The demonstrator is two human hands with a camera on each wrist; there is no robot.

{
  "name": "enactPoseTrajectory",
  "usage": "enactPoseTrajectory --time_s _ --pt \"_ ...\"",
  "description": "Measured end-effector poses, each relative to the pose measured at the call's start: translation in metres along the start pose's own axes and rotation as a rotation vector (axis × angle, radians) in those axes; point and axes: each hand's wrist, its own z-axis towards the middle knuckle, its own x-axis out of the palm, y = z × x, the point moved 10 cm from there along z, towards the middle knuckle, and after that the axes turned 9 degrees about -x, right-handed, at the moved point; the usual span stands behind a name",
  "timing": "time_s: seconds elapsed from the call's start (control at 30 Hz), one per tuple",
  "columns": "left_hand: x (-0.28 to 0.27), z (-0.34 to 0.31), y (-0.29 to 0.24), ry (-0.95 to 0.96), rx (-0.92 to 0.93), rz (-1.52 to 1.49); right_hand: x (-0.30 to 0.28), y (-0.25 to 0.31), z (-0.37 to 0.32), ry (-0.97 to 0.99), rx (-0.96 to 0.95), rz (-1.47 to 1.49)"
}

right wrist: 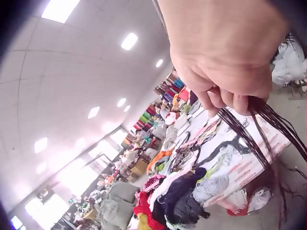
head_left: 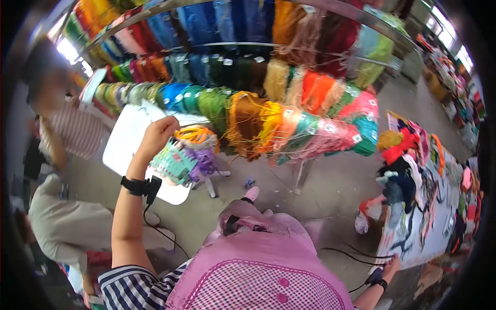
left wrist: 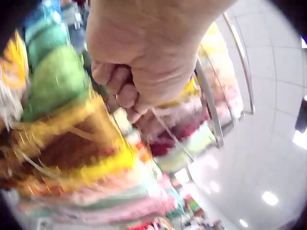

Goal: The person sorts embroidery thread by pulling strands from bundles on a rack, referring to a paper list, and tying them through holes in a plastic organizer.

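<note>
My left hand [head_left: 160,135] is raised in front of the yarn rack, over a white table [head_left: 121,147]. Its fingers [left wrist: 125,91] are curled in, and I cannot tell whether a fine thread lies between them. Near it, a bundle of orange, mint and purple yarn [head_left: 178,160] lies at the table's edge. Low on the right, my right hand [head_left: 393,266] grips a bunch of dark brown threads [right wrist: 244,139]. The strands hang from its curled fingers in the right wrist view and trail leftward in the head view.
Skeins of many colours [head_left: 212,106] hang on metal rails ahead. On the right, a white table [head_left: 403,232] carries loose yarn piles [head_left: 398,178]. A person in a striped top [head_left: 77,129] is at the left. Table legs [head_left: 299,178] stand on the grey floor below the rack.
</note>
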Motion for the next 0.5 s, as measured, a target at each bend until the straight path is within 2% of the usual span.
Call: enactPoseTrajectory --time_s 0.07,0.1,0.2,0.23,0.27,0.3,0.33,0.37,0.4,0.43,0.47,0.5 --pt "0.008 -0.038 -0.024 0.170 0.065 0.127 0.123 0.016 -0.039 0.533 -0.054 0.140" --pt "0.021 -0.057 -0.038 0.244 0.143 0.234 0.194 0.067 -0.137 0.653 -0.062 0.201" --pt "0.057 -0.105 -0.108 0.273 0.392 0.262 0.344 0.133 -0.323 0.940 -0.036 0.203" --pt "0.067 -0.118 -0.131 0.325 0.399 0.156 0.382 0.156 -0.383 1.045 -0.164 0.250" --pt "0.083 -0.130 -0.148 0.335 0.486 0.167 0.405 0.192 -0.457 1.185 -0.292 0.096" --pt "0.095 -0.139 -0.162 0.344 0.574 0.179 0.429 0.210 -0.525 1.376 -0.208 0.324" --pt "0.097 -0.140 -0.171 0.338 0.574 0.171 0.445 0.218 -0.579 1.545 -0.171 0.433" --pt "0.090 -0.137 -0.179 0.297 0.536 0.127 0.445 0.234 -0.636 1.713 -0.201 0.410" --pt "0.079 -0.134 -0.182 0.254 0.499 0.085 0.447 0.237 -0.676 1.873 -0.344 0.364" --pt "0.055 -0.126 -0.183 0.120 0.512 -0.019 0.446 0.235 -0.713 1.961 -0.286 0.345" --pt "0.044 -0.112 -0.157 0.139 0.354 -0.105 0.434 0.231 -0.744 2.132 -0.117 0.326" --pt "0.026 -0.101 -0.129 0.062 0.244 -0.098 0.429 0.226 -0.755 2.194 -0.058 0.219"
